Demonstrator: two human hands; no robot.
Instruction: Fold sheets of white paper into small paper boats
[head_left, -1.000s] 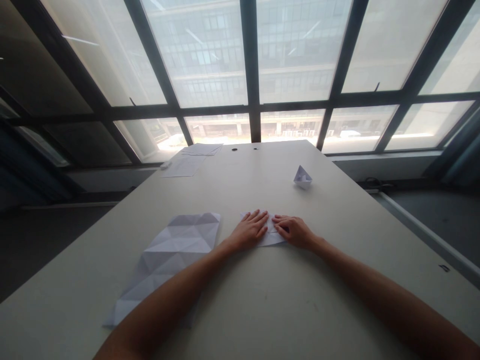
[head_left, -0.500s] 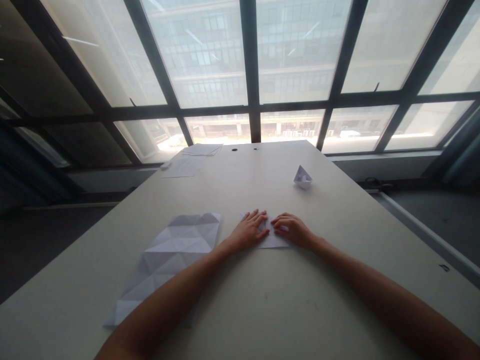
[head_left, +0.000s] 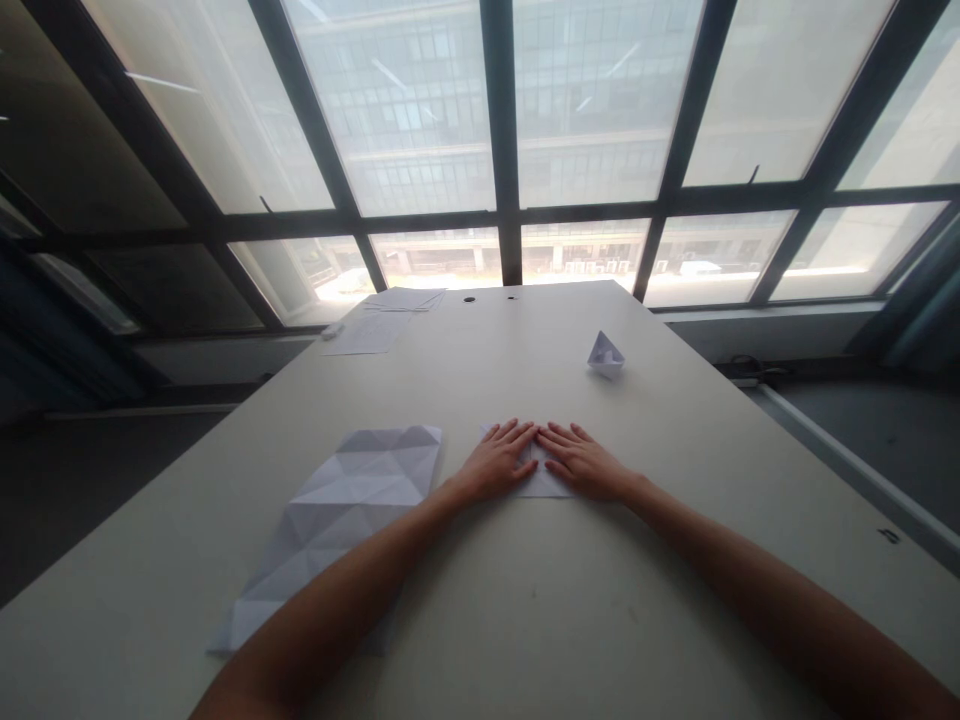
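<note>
A folded sheet of white paper (head_left: 544,484) lies flat on the table in front of me, largely covered by both hands. My left hand (head_left: 501,458) rests on its left part, palm down with the fingers stretched out. On the right part lies my right hand (head_left: 584,460), likewise flat with its fingers extended. The fingertips of the two hands nearly meet over the middle of the paper. Beside my left forearm is a larger creased sheet of paper (head_left: 367,487), marked with zigzag folds and partly hidden by that arm.
A small folded paper boat (head_left: 606,356) stands beyond my right hand. Several flat paper sheets (head_left: 367,333) lie at the far left of the white table (head_left: 525,620). A small dark object (head_left: 889,536) is near the right edge. Large windows rise behind the table.
My right hand has flattened: its fingers were curled at the paper's right part and are now stretched out over it, closer to the left hand. My left hand has stayed put.
</note>
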